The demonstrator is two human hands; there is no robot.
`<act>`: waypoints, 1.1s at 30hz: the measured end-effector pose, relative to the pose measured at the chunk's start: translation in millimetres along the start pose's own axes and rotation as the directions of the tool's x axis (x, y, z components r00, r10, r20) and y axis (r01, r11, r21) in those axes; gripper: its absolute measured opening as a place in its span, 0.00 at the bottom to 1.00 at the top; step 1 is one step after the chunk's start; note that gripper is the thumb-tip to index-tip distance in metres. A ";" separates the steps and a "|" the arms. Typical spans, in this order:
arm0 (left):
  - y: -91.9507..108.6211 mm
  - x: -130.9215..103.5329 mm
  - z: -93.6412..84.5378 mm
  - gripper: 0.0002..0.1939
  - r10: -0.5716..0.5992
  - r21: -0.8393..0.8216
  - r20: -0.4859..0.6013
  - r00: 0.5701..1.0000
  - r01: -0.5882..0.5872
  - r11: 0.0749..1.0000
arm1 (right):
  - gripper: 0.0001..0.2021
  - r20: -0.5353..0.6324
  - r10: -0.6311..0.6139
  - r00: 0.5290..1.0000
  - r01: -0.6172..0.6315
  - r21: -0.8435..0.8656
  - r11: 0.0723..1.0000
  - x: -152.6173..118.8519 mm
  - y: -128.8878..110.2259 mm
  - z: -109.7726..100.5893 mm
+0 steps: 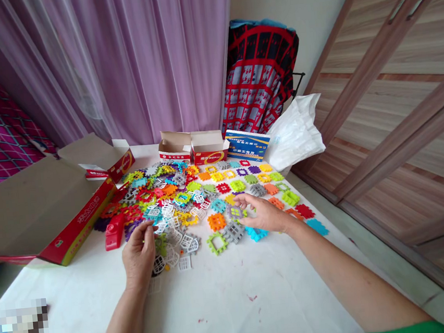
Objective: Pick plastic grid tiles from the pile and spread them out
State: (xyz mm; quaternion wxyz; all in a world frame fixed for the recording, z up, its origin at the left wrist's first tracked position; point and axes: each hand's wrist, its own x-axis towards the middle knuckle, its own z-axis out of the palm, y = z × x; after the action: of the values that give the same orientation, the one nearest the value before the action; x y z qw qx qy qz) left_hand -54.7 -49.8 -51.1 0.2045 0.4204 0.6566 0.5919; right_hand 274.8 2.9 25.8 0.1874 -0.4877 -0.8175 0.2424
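Note:
A heap of interlocking plastic building pieces (176, 197) in many colours lies on the white-covered table. My left hand (138, 253) is at the near left edge of the heap, its fingers curled together; whatever is between them is hidden. White window-grid pieces (188, 241) lie just right of it. My right hand (266, 213) has thumb and fingers around a grey square building piece (234, 212) with a yellow-green middle. Below that are an orange square piece (216, 222), a grey one (234, 232), a lime frame (217, 244) and a light-blue piece (256, 233).
Square pieces in loose rows (275, 202) cover the table's right side. Open cardboard boxes (78, 222) stand at left, with small boxes (209, 149) and a blue box (248, 145) behind. A red plastic object (114, 232) is left of the heap; a white bag (297, 133) sits back right.

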 end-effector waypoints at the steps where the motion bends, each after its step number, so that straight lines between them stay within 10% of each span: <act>1: -0.8 0.4 -0.5 0.19 0.015 0.005 0.001 1.000 -0.015 1.000 | 0.29 -0.011 0.008 1.000 -0.007 0.032 0.999 -1.1 -3.1 1.3; 6: -2.0 0.4 -4.0 0.17 0.279 0.237 0.177 0.944 -0.316 0.919 | 0.29 -0.128 -0.027 0.991 0.036 0.064 0.997 -7.9 -20.4 24.5; 10: 0.5 -12.7 2.5 0.18 0.438 0.340 0.576 0.690 -0.690 0.639 | 0.24 -0.246 0.008 0.969 0.014 0.089 0.996 -8.4 -30.4 52.5; 13: 0.9 -22.7 8.0 0.18 0.373 0.347 0.719 0.587 -0.767 0.539 | 0.22 -0.269 0.011 0.963 -0.016 -0.017 1.000 -0.9 -38.5 68.1; 25: -3.8 -5.1 -21.5 0.06 0.257 0.493 0.661 0.705 -0.667 0.559 | 0.11 -0.006 0.082 0.997 -0.079 -0.358 0.930 28.5 -71.5 95.2; 33: 5.0 -24.9 0.0 0.16 0.298 0.361 0.751 0.589 -0.745 0.561 | 0.15 -0.056 0.104 0.993 -0.118 -0.406 0.906 55.6 -70.8 107.4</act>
State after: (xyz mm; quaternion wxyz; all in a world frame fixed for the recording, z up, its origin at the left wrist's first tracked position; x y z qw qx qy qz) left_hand -39.1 -69.8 -52.0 0.0481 0.8161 0.5441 0.1886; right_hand 141.2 0.5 -16.5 0.0808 -0.5656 -0.8179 0.0685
